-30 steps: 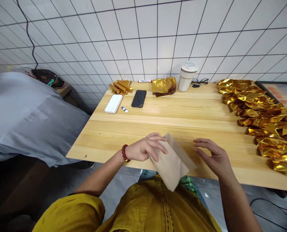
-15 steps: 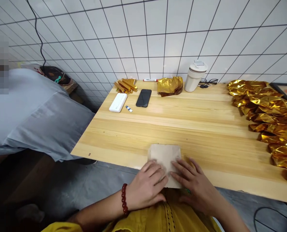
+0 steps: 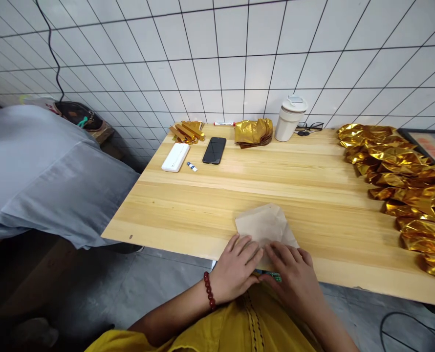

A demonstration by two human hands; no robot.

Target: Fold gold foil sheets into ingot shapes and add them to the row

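A thin sheet of light brown paper (image 3: 263, 222) lies tilted at the table's front edge, its lower part covered by my hands. My left hand (image 3: 235, 269), with a red bead bracelet at the wrist, rests its fingertips on the paper's lower left part. My right hand (image 3: 294, 274) presses the lower right part, fingers bent, thumb pointing toward the left hand. The two hands nearly meet. Whether the fingers pinch the paper's near edge is hard to see.
On the wooden table (image 3: 203, 205) are a white power bank (image 3: 175, 157), a phone (image 3: 214, 150), folded gold foil (image 3: 253, 132), a white cup (image 3: 290, 119), glasses (image 3: 310, 127) and crumpled gold foil pieces (image 3: 415, 195). A person in grey (image 3: 56, 171) is at the left.
The paper has turned clockwise, and its far corner now points away to the right. Both hands have closed in, the left moving right. The whole view has shifted slightly.
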